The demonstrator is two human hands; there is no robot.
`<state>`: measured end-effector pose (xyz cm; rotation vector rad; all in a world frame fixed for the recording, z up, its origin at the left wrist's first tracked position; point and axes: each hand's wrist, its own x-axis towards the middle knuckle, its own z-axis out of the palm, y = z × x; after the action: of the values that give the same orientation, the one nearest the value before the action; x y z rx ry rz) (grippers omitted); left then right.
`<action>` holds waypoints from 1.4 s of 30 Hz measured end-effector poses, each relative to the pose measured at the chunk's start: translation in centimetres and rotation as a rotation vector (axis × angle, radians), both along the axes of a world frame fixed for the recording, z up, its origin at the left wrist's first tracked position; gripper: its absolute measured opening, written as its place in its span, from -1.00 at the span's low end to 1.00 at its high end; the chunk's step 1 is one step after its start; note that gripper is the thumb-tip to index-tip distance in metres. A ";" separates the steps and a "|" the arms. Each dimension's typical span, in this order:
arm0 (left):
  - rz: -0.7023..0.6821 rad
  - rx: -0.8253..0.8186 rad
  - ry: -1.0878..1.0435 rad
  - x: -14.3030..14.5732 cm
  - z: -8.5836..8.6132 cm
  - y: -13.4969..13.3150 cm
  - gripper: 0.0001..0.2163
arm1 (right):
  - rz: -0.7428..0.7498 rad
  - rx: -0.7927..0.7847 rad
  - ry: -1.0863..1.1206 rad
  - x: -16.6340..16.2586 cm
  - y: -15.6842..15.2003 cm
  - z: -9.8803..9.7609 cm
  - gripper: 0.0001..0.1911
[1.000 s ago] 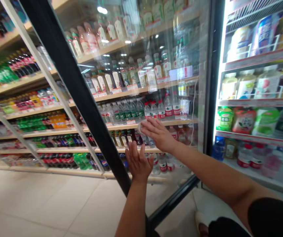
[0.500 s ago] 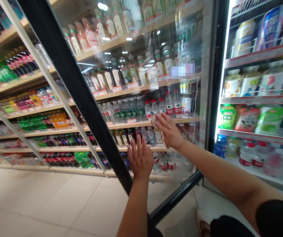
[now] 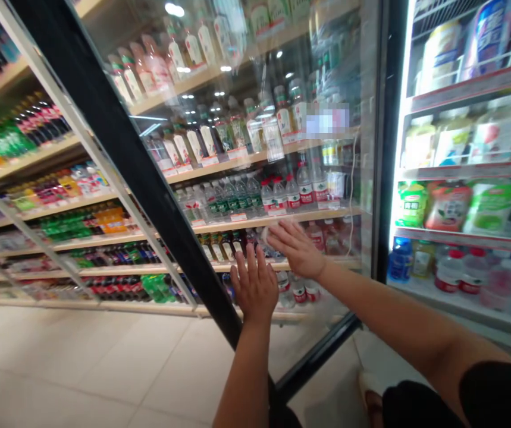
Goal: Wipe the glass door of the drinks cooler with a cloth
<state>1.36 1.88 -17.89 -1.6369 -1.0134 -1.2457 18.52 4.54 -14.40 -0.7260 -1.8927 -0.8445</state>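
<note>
Fingers spread, my left hand (image 3: 254, 286) lies flat against the glass door (image 3: 322, 333). My right hand (image 3: 297, 248), fingers close together, presses the pane just above it. The door stands swung out beside the lit cooler shelves (image 3: 469, 171), with bottles (image 3: 305, 191) showing through the glass.

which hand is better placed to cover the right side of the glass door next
Right, probably. The right hand lies flat on the glass door, higher and further right; the left hand presses lower, beside the black frame.
</note>
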 end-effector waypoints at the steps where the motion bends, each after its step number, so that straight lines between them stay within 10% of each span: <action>1: -0.012 -0.001 0.003 0.0 0.0 0.0 -0.42 | -0.008 -0.011 -0.042 0.6 -0.2 -1.5 -0.44; 4: -0.039 -0.017 -0.008 -0.1 0.0 0.1 -0.42 | -0.025 -0.039 -0.109 1.3 -0.4 -1.4 -0.44; 9: -0.035 -0.001 -0.016 0.0 0.0 -0.1 -0.42 | -0.011 -0.033 0.040 -1.2 -0.4 5.0 -0.42; 16: 0.035 0.049 0.044 -0.2 0.1 -0.2 -0.39 | 0.003 0.040 0.034 -1.0 -0.6 -3.1 -0.44; 23: 0.044 0.062 0.034 -0.2 0.1 0.1 -0.36 | 0.007 -0.007 0.134 -2.8 -0.6 4.2 -0.42; 30: 0.042 0.056 0.034 -0.2 -0.1 -0.1 -0.39 | -0.014 0.045 0.197 -2.9 -0.9 -1.8 -0.33; 37: -0.026 -0.003 -0.002 -0.1 -0.2 -0.3 -0.39 | 0.002 0.015 0.201 -3.6 -0.6 4.4 -0.38; 42: 0.000 0.038 0.019 0.0 -0.1 -0.5 -0.38 | 0.030 0.027 0.064 -1.8 -0.9 -1.2 -0.40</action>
<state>1.33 1.36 -17.96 -1.6162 -0.9728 -1.2399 16.70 3.60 -15.60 -0.6980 -1.8280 -0.8176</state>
